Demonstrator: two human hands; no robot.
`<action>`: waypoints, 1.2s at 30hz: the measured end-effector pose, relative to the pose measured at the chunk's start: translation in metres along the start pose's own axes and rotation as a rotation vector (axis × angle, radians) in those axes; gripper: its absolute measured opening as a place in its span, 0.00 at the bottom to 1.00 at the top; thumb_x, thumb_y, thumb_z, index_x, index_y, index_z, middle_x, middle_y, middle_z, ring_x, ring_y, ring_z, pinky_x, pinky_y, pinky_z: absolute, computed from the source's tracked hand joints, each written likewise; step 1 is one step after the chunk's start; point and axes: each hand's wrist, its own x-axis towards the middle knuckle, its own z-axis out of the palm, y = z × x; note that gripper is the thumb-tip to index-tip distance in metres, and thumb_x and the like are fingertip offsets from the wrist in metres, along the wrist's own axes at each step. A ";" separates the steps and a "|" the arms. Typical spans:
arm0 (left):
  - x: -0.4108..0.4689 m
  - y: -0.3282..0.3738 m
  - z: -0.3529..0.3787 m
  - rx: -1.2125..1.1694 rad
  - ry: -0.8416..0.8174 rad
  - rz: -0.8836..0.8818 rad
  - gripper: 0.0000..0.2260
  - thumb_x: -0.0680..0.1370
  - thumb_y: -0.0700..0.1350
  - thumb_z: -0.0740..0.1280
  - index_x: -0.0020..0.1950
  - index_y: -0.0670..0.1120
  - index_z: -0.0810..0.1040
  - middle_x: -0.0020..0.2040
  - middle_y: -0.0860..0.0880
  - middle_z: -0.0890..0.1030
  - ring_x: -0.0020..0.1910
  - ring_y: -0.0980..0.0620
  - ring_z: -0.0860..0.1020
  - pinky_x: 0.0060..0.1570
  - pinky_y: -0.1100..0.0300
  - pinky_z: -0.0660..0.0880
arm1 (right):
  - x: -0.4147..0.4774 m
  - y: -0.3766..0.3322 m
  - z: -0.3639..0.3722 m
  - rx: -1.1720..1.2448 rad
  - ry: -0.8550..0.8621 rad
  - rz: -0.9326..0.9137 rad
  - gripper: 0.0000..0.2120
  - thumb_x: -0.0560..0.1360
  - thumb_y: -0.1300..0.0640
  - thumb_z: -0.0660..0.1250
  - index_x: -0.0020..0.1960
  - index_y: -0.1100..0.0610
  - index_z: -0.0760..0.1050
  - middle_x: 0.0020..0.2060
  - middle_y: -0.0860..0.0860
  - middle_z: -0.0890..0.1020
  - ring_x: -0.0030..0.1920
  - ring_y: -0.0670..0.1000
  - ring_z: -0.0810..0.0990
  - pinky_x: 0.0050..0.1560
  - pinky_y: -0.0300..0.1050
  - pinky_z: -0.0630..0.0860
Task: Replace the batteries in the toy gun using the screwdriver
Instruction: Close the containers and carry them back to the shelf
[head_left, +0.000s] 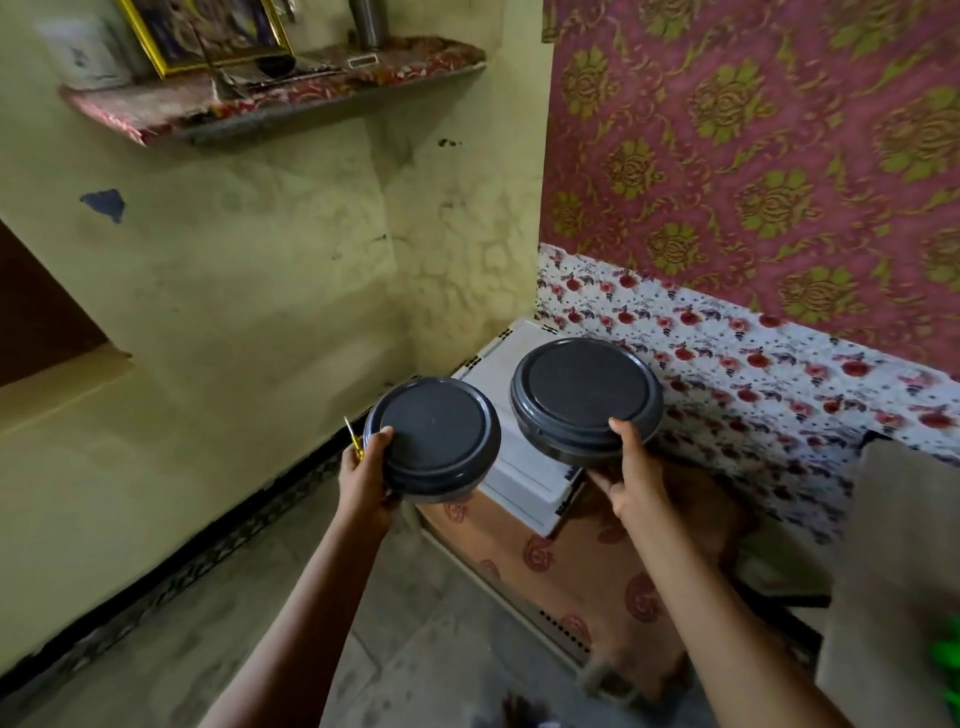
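My left hand (366, 475) grips a round container with a dark grey lid (434, 439), thumb on the lid's rim, and a small yellow-handled screwdriver (354, 439) sticks up from the same hand. My right hand (626, 475) holds a second, similar grey-lidded container (584, 397) from below, thumb on its rim. Both containers are lifted above a white box (524, 467). At the right edge a bright green object (948, 654) shows partly; I cannot tell what it is. No batteries are visible.
The white box lies on a brown flowered box (545, 566) in the room's corner. A floral-covered bed (753, 364) runs to the right under a pink patterned wall hanging. A wall shelf (270, 88) with a framed picture is high at left. Grey floor lies below.
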 end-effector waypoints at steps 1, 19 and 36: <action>0.015 0.002 0.000 0.001 0.001 -0.009 0.17 0.76 0.49 0.67 0.63 0.48 0.69 0.54 0.48 0.75 0.45 0.52 0.75 0.38 0.57 0.72 | 0.009 0.003 0.010 0.006 0.011 -0.003 0.24 0.68 0.55 0.72 0.60 0.55 0.66 0.57 0.55 0.70 0.54 0.55 0.72 0.54 0.53 0.77; 0.178 0.029 0.062 0.119 -0.031 -0.100 0.18 0.75 0.51 0.67 0.63 0.49 0.70 0.58 0.47 0.74 0.53 0.48 0.74 0.40 0.56 0.73 | 0.137 0.026 0.088 0.018 0.377 0.062 0.27 0.65 0.49 0.72 0.60 0.60 0.70 0.52 0.52 0.71 0.45 0.53 0.72 0.41 0.48 0.71; 0.199 0.031 0.069 0.192 -0.214 -0.163 0.20 0.75 0.51 0.68 0.66 0.51 0.69 0.62 0.47 0.75 0.59 0.46 0.74 0.48 0.51 0.75 | 0.144 0.034 0.097 -0.066 0.490 -0.022 0.25 0.68 0.47 0.73 0.56 0.63 0.74 0.46 0.52 0.75 0.49 0.55 0.75 0.47 0.45 0.73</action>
